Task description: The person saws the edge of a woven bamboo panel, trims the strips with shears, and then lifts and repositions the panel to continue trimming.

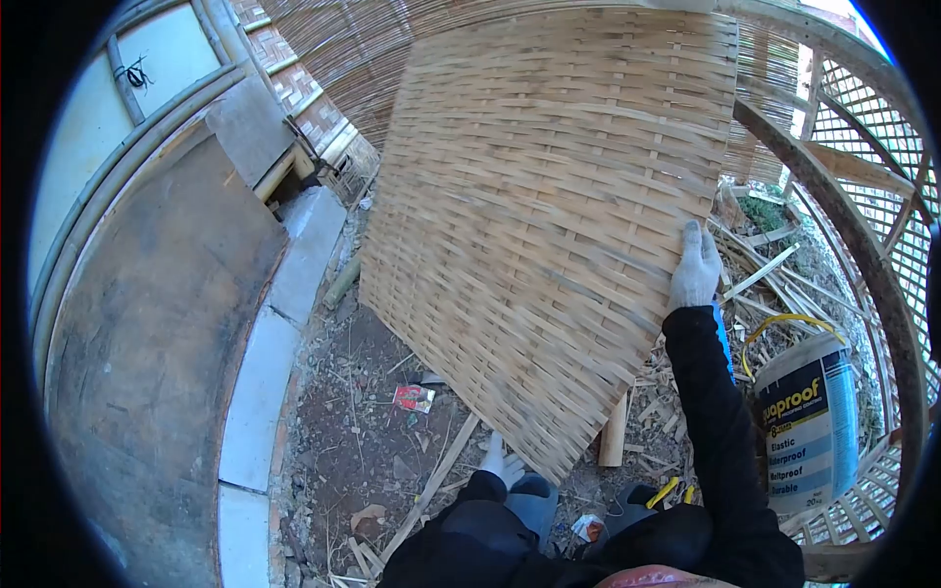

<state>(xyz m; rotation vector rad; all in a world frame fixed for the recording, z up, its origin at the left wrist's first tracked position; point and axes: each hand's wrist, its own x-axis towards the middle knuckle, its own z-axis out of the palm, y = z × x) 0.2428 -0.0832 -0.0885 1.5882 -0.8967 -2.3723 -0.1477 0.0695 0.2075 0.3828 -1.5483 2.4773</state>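
Note:
A large woven bamboo panel (549,196) stands tilted in front of me, its lower corner near my feet. My right hand (695,263), in a pale glove, grips the panel's right edge with fingers wrapped round it. Down at the lower left edge, my left hand (500,461), also gloved, is against the panel near its bottom corner. The fingers of that hand are partly hidden by the panel and too small to make out.
A white bucket (806,421) with a yellow handle stands at the right, beside a curved bamboo frame (882,284). Bamboo scraps (774,279) litter the ground. At the left is a brown board (157,343) edged by pale tiles (257,402). A red wrapper (414,398) lies on the soil.

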